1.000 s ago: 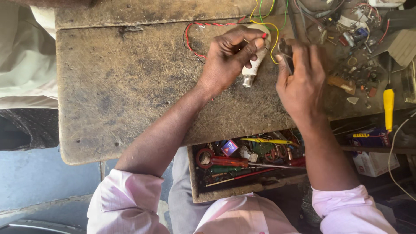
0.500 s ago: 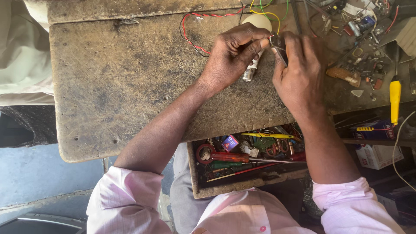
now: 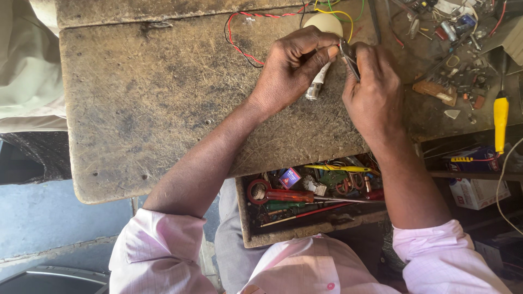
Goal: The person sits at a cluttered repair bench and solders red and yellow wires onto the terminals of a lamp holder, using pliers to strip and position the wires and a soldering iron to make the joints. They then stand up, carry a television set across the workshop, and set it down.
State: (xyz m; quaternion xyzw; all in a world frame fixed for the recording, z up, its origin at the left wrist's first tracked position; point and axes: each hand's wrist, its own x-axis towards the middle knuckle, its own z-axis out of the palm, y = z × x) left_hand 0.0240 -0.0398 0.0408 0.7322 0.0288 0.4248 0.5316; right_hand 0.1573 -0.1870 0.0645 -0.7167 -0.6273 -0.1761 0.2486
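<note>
My left hand grips a white light bulb over the worn wooden bench. The bulb's metal screw base points toward me below my fingers. My right hand is closed on a small metal tool, likely pliers or cutters, its tip right beside the bulb's neck. Red, black, yellow and green wires loop on the bench just behind the bulb.
An open wooden drawer under the bench holds screwdrivers, tape and small parts. Loose electronic parts litter the right of the bench. A yellow-handled screwdriver lies at the right edge. Pale cloth is at the left.
Both hands with the bulb and the tool have stayed pressed together. The view has shifted slightly, so they sit a little higher on the bench.
</note>
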